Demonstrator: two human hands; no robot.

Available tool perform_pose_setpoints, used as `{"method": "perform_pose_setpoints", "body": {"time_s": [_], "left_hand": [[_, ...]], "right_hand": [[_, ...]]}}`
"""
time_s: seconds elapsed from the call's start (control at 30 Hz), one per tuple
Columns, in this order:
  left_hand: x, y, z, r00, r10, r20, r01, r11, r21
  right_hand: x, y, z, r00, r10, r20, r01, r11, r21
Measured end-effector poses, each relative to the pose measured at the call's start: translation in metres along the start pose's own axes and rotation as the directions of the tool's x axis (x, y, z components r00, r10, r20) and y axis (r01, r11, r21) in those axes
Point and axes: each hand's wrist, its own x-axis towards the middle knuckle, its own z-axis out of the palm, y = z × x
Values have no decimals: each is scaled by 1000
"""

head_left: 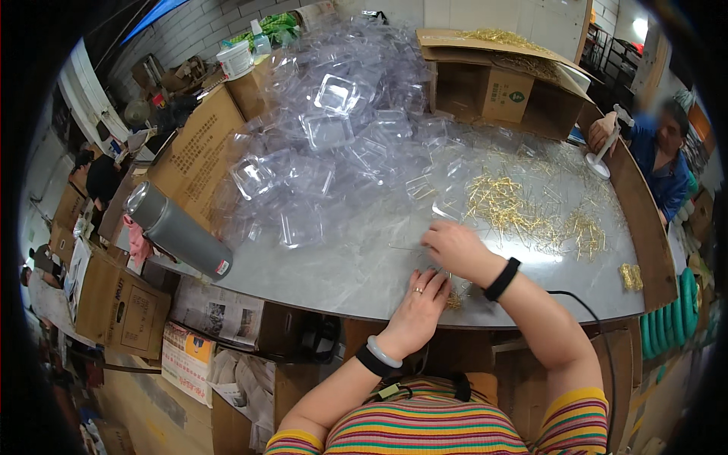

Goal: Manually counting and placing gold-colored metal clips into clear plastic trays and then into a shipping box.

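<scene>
My left hand (419, 305) rests near the front edge of the grey table, its fingers bent and drawn together. What lies under them is hidden. A small cluster of gold-coloured metal pieces (453, 300) shows right beside its fingertips. Just above and to the right, my right hand (461, 249) has its fingers pinched together. A thin wire-like metal piece (406, 246) sticks out leftward from that pinch. Beyond my right hand spreads a loose pile of thin gold-coloured metal pieces (497, 203), with silvery thin ones scattered around it.
A big heap of clear plastic clamshell boxes (330, 133) covers the back left. A grey thermos (178, 231) lies slanted at the left edge. An open cardboard box (504, 95) stands behind. A gold bundle (630, 277) lies far right; a person (660, 163) sits beyond the cardboard rim.
</scene>
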Motion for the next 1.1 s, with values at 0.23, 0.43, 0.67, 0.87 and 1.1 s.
{"method": "perform_pose_setpoints", "body": {"time_s": [0.23, 0.43, 0.67, 0.87, 1.1], "left_hand": [[-1, -1, 2, 1000, -19, -18, 18, 1000, -22], [-2, 1, 3, 995, -96, -26, 92, 987, -132], [2, -1, -2, 994, -99, 52, 103, 992, -74], [5, -4, -6, 988, -59, 140, 68, 996, -61], [4, -2, -10, 990, -52, 129, 66, 993, -102]], "right_hand": [[6, 6, 11, 986, -155, 55, 143, 974, 176], [-36, 16, -10, 990, -110, 90, 83, 960, 267], [-90, 38, -37, 981, 192, -26, -185, 968, 173], [-128, 54, -42, 921, 390, 23, -390, 921, 7], [-104, 4, -22, 969, 239, 57, -245, 951, 186]]}}
